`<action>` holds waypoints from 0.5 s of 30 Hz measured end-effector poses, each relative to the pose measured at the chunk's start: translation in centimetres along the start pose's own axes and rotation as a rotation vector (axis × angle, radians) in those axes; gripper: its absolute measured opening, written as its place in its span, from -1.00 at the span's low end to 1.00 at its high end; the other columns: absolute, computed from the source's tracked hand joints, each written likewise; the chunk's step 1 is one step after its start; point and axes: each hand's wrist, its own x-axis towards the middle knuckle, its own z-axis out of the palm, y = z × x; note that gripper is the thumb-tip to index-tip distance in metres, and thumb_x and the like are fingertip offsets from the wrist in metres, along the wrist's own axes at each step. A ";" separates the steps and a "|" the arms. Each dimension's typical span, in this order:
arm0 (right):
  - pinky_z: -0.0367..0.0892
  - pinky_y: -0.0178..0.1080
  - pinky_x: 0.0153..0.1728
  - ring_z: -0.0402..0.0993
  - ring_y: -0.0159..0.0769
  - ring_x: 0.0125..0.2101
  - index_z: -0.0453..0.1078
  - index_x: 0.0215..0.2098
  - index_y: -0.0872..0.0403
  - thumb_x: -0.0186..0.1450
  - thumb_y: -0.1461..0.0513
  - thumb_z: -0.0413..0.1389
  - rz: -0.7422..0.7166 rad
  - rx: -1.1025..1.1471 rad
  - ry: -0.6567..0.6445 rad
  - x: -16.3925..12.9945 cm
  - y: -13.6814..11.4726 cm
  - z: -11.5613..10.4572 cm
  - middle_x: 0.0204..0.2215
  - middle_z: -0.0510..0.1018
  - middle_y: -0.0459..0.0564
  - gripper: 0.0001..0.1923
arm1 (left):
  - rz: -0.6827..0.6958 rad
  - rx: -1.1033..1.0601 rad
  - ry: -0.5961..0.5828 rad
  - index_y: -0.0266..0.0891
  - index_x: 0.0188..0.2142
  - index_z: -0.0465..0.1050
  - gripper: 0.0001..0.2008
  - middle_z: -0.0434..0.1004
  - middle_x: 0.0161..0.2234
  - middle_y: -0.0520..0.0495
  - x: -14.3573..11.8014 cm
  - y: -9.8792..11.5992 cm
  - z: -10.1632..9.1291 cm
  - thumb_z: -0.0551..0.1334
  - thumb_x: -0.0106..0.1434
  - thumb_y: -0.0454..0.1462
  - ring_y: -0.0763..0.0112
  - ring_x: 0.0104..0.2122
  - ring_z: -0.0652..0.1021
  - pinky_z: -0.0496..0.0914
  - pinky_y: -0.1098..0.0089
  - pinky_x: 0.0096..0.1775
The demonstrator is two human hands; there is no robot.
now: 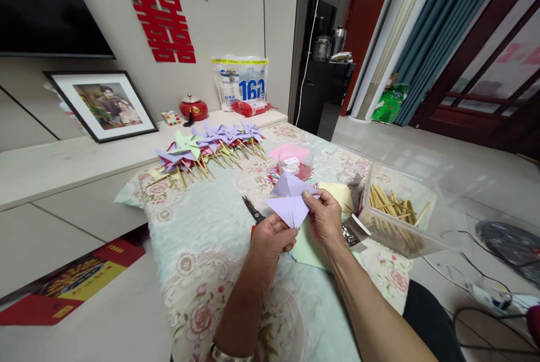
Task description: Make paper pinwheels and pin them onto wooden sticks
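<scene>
Pinching a folded lilac paper (290, 200) between them, the left grip (270, 238) and right grip (327, 217) were closed on its edges, scissors (253, 209) just left.

Table (202, 249): covered with a pale floral cloth. On it: a row of finished paper pinwheels (208, 148) on wooden sticks at the far end; a small clear round tub (295, 162) with a pink sheet on top; scissors (253, 210), partly hidden; a stack of pale green and yellow paper sheets (333, 193); 1 clear plastic box of wooden sticks (394, 210) at the right edge.
</scene>
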 end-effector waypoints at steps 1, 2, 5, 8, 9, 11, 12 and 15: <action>0.18 -0.34 -0.52 0.26 -0.43 -0.61 0.47 -0.45 0.07 -0.09 0.10 0.45 0.001 0.003 0.002 0.0 0.0 0.0 -0.63 0.47 -0.22 -0.65 | 0.003 -0.002 -0.004 -0.35 -0.12 0.50 -0.51 0.56 -0.44 -0.03 0.0 0.1 0.0 0.41 -0.11 -0.31 0.62 -0.65 0.31 0.13 0.52 -0.59; 0.19 -0.34 -0.52 0.27 -0.43 -0.61 0.47 -0.45 0.07 -0.09 0.10 0.45 0.001 0.006 0.004 0.0 0.0 0.1 -0.63 0.47 -0.22 -0.65 | 0.004 -0.003 -0.010 -0.35 -0.12 0.51 -0.51 0.55 -0.44 -0.03 -0.1 0.2 -0.1 0.42 -0.11 -0.31 0.61 -0.65 0.31 0.14 0.52 -0.59; 0.20 -0.33 -0.51 0.29 -0.42 -0.60 0.46 -0.46 0.07 -0.09 0.10 0.45 -0.001 0.013 0.005 -0.1 -0.1 0.1 -0.62 0.48 -0.22 -0.66 | 0.001 -0.026 -0.030 -0.31 -0.16 0.52 -0.57 0.52 -0.46 0.00 -0.4 1.0 -0.2 0.42 -0.08 -0.27 0.56 -0.59 0.38 0.19 0.52 -0.58; 0.20 -0.34 -0.50 0.31 -0.43 -0.59 0.47 -0.45 0.07 -0.07 0.10 0.44 -0.003 0.016 -0.003 -0.2 -0.1 0.0 -0.60 0.49 -0.21 -0.66 | -0.019 -0.068 -0.026 -0.29 -0.27 0.51 -0.67 0.46 -0.51 0.02 -0.6 1.7 -0.4 0.39 -0.01 -0.17 0.51 -0.55 0.43 0.24 0.53 -0.56; 0.20 -0.34 -0.50 0.31 -0.43 -0.59 0.47 -0.45 0.07 -0.06 0.10 0.44 -0.005 0.016 -0.007 -0.2 -0.1 0.0 -0.60 0.49 -0.21 -0.67 | -0.023 -0.077 -0.013 -0.28 -0.31 0.49 -0.69 0.45 -0.52 0.02 -0.6 1.8 -0.4 0.38 0.00 -0.14 0.50 -0.54 0.44 0.25 0.53 -0.56; 0.21 -0.34 -0.51 0.31 -0.42 -0.59 0.47 -0.44 0.07 -0.06 0.10 0.44 -0.005 0.016 -0.012 -0.2 -0.1 0.0 -0.61 0.49 -0.21 -0.67 | -0.022 -0.069 0.016 -0.27 -0.34 0.46 -0.68 0.45 -0.51 0.02 -0.6 1.7 -0.3 0.38 0.01 -0.10 0.50 -0.55 0.45 0.25 0.53 -0.57; 0.20 -0.34 -0.52 0.30 -0.42 -0.60 0.47 -0.44 0.07 -0.06 0.10 0.44 -0.003 0.015 -0.013 -0.2 -0.1 -0.1 -0.61 0.49 -0.20 -0.67 | -0.016 -0.054 0.024 -0.27 -0.34 0.46 -0.67 0.46 -0.51 0.02 -0.6 1.6 -0.2 0.39 0.00 -0.09 0.50 -0.55 0.44 0.24 0.53 -0.57; 0.17 -0.35 -0.55 0.27 -0.44 -0.62 0.46 -0.46 0.06 -0.07 0.10 0.45 0.002 0.014 -0.009 -0.2 -0.1 0.0 -0.63 0.48 -0.21 -0.66 | 0.007 0.005 0.017 -0.32 -0.25 0.50 -0.59 0.49 -0.50 0.01 -0.4 0.9 0.1 0.45 -0.05 -0.14 0.55 -0.59 0.40 0.19 0.54 -0.58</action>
